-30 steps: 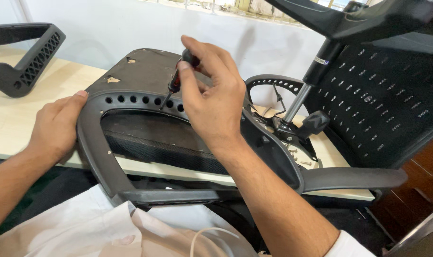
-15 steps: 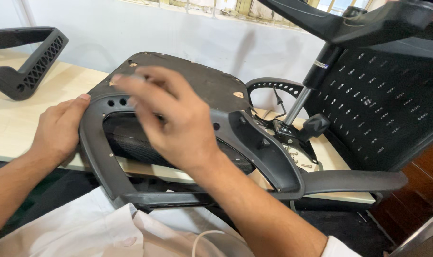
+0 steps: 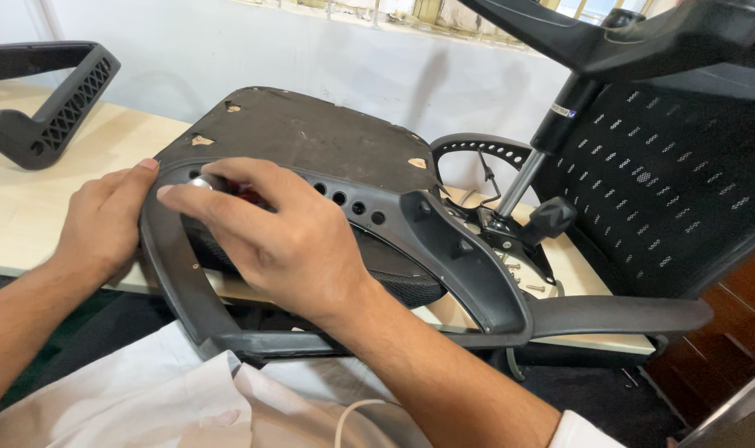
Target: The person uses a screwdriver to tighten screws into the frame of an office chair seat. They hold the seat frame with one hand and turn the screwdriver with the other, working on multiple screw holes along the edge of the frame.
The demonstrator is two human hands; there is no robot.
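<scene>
Right hand point(image 3: 282, 241) pinches a small silver-tipped tool point(image 3: 207, 182) at the chair frame point(image 3: 444, 257). Left hand point(image 3: 103, 220) flat, fingers pressed together, against the frame's edge.

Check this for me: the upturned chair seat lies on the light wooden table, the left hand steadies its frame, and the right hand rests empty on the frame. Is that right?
Not quite: the right hand is not empty. The head view shows it closed on a small tool with a shiny metal end, red showing between the fingers. The rest holds: the upturned chair seat lies on the light wooden table, and the left hand steadies its frame.
</scene>
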